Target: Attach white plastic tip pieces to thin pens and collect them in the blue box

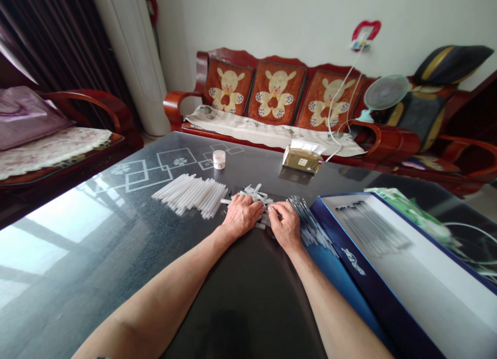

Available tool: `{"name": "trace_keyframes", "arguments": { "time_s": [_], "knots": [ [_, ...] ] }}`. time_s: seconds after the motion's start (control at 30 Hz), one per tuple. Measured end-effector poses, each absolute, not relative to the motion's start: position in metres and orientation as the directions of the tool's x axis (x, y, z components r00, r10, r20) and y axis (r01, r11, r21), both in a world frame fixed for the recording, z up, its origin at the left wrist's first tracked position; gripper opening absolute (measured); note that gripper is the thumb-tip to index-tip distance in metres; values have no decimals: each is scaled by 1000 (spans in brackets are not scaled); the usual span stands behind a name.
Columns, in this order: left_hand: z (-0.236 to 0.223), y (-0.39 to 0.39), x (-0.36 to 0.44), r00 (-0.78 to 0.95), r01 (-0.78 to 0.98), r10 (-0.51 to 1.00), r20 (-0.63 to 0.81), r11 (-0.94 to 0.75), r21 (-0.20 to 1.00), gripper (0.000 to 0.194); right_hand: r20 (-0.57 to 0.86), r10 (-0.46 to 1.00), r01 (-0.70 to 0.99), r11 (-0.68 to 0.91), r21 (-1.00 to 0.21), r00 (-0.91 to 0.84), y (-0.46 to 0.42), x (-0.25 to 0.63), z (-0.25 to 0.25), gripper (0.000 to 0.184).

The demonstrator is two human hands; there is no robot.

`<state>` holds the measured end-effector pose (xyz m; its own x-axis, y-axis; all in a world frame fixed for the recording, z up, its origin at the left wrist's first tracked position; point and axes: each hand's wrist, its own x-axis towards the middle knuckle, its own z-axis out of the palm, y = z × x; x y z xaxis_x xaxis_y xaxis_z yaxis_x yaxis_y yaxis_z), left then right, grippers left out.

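My left hand and my right hand rest side by side on the dark glass table. Their fingers are curled and pinched together over a small heap of short white caps. What each pinch holds is too small to make out. A row of white plastic tubes lies to the left of my left hand. A pile of thin dark refills lies just right of my right hand.
A blue box with a white inside holding more dark refills sits at the right. A small white jar and a tissue box stand farther back. Red wooden sofas with cushions ring the table; a small fan stands at the right.
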<state>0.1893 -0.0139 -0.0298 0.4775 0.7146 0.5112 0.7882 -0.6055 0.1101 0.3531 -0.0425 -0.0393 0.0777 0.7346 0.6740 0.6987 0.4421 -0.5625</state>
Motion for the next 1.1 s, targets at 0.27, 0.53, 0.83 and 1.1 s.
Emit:
{"name": "trace_keyframes", "arguments": {
  "time_s": [0.27, 0.53, 0.83, 1.1],
  "knots": [
    [-29, -14, 189, 474, 789, 715, 514, -604, 113, 36, 679, 733, 680, 475, -558, 45, -43, 353, -41, 13],
    [-31, -14, 189, 475, 785, 712, 518, -609, 117, 36, 671, 739, 708, 437, -554, 69, -43, 353, -41, 16],
    [-29, -13, 188, 459, 795, 728, 509, -592, 129, 37, 692, 720, 699, 470, -539, 49, -41, 354, -44, 11],
    [-29, -15, 189, 454, 795, 718, 527, -594, 125, 36, 657, 753, 714, 434, -550, 49, -44, 352, -41, 15]
  ]
}}
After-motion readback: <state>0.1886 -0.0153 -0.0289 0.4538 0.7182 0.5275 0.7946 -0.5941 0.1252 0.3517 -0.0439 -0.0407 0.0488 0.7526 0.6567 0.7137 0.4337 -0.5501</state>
